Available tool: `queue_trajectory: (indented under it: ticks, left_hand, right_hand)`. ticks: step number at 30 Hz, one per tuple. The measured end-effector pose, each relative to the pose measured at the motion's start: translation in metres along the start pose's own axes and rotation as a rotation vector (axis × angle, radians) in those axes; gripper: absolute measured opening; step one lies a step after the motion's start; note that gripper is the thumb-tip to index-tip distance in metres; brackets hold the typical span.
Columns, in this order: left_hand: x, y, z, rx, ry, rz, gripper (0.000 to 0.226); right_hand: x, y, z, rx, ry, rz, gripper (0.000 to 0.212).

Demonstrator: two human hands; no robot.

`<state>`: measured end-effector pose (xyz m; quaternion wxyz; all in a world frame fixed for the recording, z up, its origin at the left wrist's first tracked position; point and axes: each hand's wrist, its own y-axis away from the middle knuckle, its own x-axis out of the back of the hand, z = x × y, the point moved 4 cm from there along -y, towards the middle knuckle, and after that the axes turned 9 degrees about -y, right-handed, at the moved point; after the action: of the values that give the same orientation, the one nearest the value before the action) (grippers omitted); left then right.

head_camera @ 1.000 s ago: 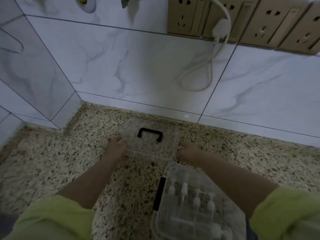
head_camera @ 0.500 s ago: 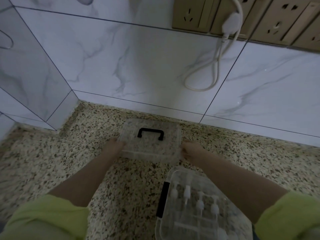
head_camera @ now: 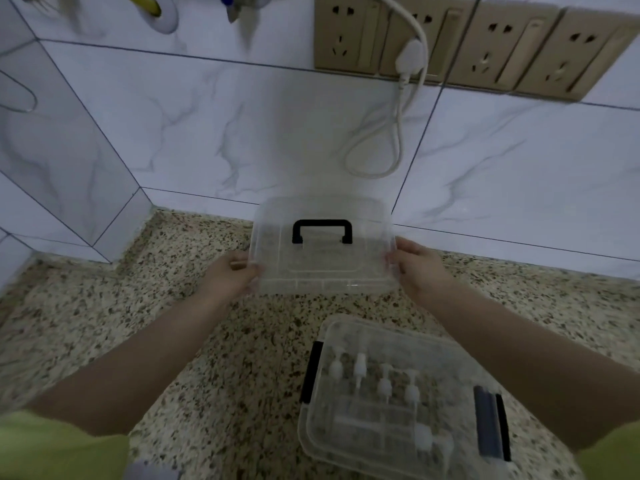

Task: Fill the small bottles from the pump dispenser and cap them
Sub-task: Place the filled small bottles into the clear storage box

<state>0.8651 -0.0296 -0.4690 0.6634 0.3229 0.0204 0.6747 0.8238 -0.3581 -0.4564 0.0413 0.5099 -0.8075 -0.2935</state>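
Both hands gripped a clear lid (head_camera: 322, 251) by its short sides, the left hand (head_camera: 232, 275) pinching the left edge and the right hand (head_camera: 415, 268) the right, so each grip was clenched on the lid. It was tilted up, its far edge near the wall, with a black handle (head_camera: 322, 230) on top. The small bottles (head_camera: 374, 379) lay inside the open box (head_camera: 398, 403) on the speckled counter (head_camera: 173, 341), close to the body and under the right forearm. No pump dispenser could be made out.

The likeliest slip seemed to be the right forearm or sleeve catching the box rim and shoving it as the lid was set down. The lid, leaned on the wall, might slide flat.

No brand, label or writing was legible.
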Motion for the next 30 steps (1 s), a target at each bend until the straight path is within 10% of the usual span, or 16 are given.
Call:
queue_trajectory:
  ticks: [19, 30]
  left_hand:
    - [-0.068, 0.153, -0.014, -0.294, -0.471, -0.278, 0.035]
    - [-0.083, 0.174, -0.036, -0.56, -0.747, -0.131, 0.032]
  right_hand:
    - [0.159, 0.174, 0.043, 0.329, 0.278, 0.251, 0.035]
    - [0.181, 0.193, 0.078, 0.259, 0.222, 0.24, 0.045]
